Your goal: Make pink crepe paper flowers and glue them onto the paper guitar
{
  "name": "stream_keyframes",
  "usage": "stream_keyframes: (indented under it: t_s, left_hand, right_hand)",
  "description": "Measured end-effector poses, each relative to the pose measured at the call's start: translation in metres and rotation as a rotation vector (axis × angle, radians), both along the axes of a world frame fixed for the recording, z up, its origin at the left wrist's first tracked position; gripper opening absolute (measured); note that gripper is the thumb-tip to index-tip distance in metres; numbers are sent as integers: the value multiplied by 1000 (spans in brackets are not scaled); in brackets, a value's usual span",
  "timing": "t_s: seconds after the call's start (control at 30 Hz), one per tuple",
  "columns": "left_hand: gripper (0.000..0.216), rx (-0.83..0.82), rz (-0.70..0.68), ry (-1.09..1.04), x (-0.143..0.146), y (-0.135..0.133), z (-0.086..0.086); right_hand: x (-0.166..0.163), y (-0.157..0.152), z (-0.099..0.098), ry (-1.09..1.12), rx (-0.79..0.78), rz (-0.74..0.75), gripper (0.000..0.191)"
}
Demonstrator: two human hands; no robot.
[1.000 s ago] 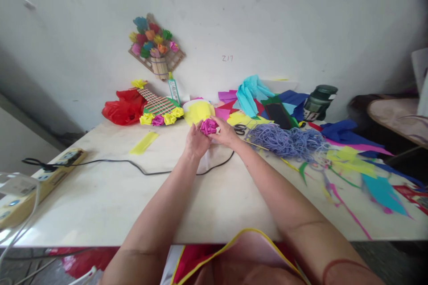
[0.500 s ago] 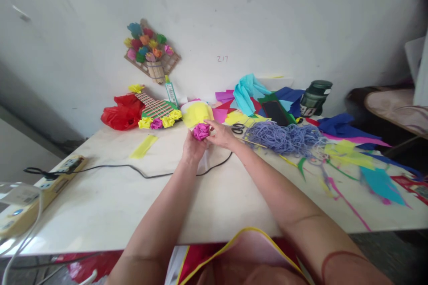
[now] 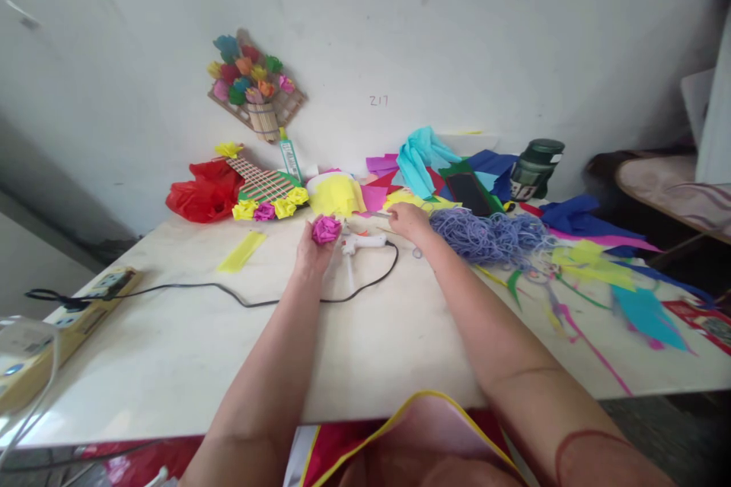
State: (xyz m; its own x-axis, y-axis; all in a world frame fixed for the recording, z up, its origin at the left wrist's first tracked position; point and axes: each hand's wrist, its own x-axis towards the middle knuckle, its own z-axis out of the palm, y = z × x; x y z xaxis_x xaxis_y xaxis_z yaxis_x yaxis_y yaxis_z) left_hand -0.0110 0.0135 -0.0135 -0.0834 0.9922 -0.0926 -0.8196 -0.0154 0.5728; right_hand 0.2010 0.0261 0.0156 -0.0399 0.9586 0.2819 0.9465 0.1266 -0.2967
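Note:
A magenta crepe-paper flower rests in my left hand, whose fingers are closed around its underside. My right hand is closed on the handles of a pair of scissors; the blades point left, and the handles are hidden by the fingers. Between my hands a white glue gun lies on the table, its black cord trailing left. Just beyond sits a pile of yellow crepe paper.
A striped woven piece edged with paper flowers leans by a red plastic bag. Purple-blue yarn, a phone and a dark green jar stand right. A power strip lies left, near a yellow paper strip.
My right hand has left the flower, moved right and closed on the scissors. My left hand has shifted slightly left with the flower, uncovering the glue gun.

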Motion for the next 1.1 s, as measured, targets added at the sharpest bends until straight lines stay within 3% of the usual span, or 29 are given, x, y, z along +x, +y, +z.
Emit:
stream_keyframes:
  t_s: [0.1,0.17,0.33,0.5,0.7,0.97,1.1]
  left_hand:
    - [29,-54,94,180,-10,9,-9]
    - [25,-49,163,392,-16,15,-18]
    - [28,-22,302,921,-22,24,-34]
    - [27,-7,487,1346,-27,20,-26]
    - [18,-159,691,1384,-29,10,-14]
    - [17,-63,620,1360,-15,4,-13]
    - [17,-52,615,1387,-13,4,-10]
  right_hand:
    - [10,3,-6,-229,-238,-58,29]
    - [11,3,-9,-293,-296,-48,30]
    - [7,3,-11,-356,-290,-27,33]
    - [7,-2,-2,-335,-201,-38,30]
    - [11,-5,9,-371,-98,-31,32]
    - [12,-3,5,-376,-289,19,33]
    - [18,-6,19,-313,-237,25,28]
